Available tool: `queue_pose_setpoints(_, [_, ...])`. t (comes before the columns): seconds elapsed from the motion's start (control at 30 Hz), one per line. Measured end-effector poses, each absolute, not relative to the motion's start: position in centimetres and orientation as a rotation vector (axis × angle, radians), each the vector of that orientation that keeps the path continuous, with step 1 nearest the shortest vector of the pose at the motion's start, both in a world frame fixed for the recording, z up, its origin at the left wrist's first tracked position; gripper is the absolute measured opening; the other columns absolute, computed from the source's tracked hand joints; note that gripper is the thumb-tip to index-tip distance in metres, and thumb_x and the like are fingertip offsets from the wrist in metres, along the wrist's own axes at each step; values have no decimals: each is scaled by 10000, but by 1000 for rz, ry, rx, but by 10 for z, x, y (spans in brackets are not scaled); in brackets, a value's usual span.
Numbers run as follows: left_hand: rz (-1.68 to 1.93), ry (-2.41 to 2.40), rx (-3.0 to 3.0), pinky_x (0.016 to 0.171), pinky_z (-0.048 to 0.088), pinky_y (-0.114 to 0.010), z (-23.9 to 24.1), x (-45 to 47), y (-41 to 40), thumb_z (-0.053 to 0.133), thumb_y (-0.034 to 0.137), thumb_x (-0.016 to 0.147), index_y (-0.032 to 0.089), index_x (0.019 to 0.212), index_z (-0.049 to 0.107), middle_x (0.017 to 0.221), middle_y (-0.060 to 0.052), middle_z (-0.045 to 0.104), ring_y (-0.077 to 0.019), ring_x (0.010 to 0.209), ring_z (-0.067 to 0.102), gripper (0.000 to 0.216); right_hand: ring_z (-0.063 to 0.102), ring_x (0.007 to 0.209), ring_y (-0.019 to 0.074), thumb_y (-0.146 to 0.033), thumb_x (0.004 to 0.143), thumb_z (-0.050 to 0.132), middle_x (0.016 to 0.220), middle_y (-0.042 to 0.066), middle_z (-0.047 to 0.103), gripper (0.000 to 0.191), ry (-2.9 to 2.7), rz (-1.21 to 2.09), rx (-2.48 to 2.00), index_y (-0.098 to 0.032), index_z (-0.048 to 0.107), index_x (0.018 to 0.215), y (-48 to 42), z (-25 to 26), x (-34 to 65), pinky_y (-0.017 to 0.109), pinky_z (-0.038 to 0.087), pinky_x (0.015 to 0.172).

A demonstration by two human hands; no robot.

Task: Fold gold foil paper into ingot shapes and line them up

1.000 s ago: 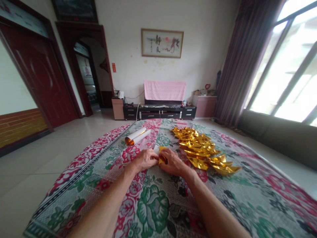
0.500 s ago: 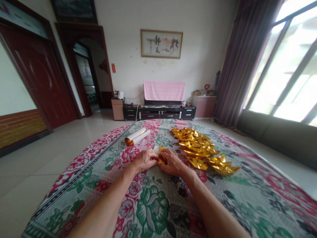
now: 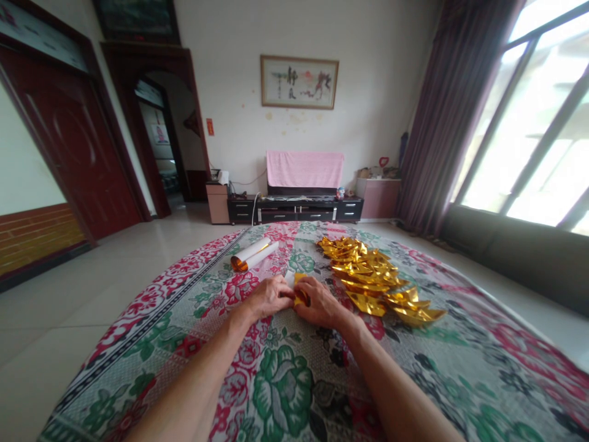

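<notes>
Between my two hands, low over the table, is a small piece of gold foil paper (image 3: 300, 279) with a white back, partly folded. My left hand (image 3: 270, 296) pinches its left side with the fingertips. My right hand (image 3: 317, 301) has its fingers curled over the gold right side. Both sets of fingers hide much of the paper. Just to the right lies a cluster of folded gold paper ingots (image 3: 372, 270), several of them shiny and boat-shaped. Beyond my left hand rests a loosely rolled stack of foil paper (image 3: 254, 254), white outside and gold inside.
The round table carries a floral tablecloth (image 3: 283, 387) in green, red and grey. Past its far edge stands a low black TV cabinet (image 3: 285, 212), with a pink towel (image 3: 305, 169) draped over the screen. A dark sofa (image 3: 510, 245) runs along the window side.
Almost nothing differs. Both hands keep the same place and grip on the foil paper, and the view has shifted very slightly.
</notes>
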State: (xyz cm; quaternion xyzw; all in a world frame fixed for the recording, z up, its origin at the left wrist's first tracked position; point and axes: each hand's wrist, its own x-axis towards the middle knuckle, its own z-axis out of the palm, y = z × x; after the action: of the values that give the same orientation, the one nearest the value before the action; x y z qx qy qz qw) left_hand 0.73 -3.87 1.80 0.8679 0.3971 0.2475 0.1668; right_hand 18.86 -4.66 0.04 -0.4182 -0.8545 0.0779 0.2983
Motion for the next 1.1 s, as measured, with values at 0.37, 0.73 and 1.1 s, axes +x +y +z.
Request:
queue_pose_setpoints(0.37, [687, 1147, 2466, 735, 435, -212, 15, 6, -36, 591, 286, 728, 232, 837, 721, 837, -15, 590, -126, 767, 551, 178, 507, 944, 199, -209, 651, 611, 1007, 72, 541, 283, -2211, 210, -1095, -192, 565, 930, -46, -3, 191, 343, 406, 830])
queue_pose_setpoints(0.73, [713, 1143, 2446, 685, 419, -202, 12, 6, -34, 597, 292, 719, 224, 801, 712, 821, -7, 570, -119, 757, 545, 156, 526, 1000, 194, -258, 723, 606, 1085, 40, 538, 136, -2274, 232, -1012, -255, 683, 835, -46, -3, 193, 356, 388, 888])
queue_pose_setpoints(1.1, [711, 1164, 2444, 655, 422, -203, 15, 6, -35, 603, 285, 706, 221, 812, 715, 811, -14, 585, -121, 735, 547, 166, 546, 948, 177, -197, 702, 603, 997, 22, 599, 155, -2301, 183, -972, -261, 707, 798, -46, -1, 194, 323, 396, 861])
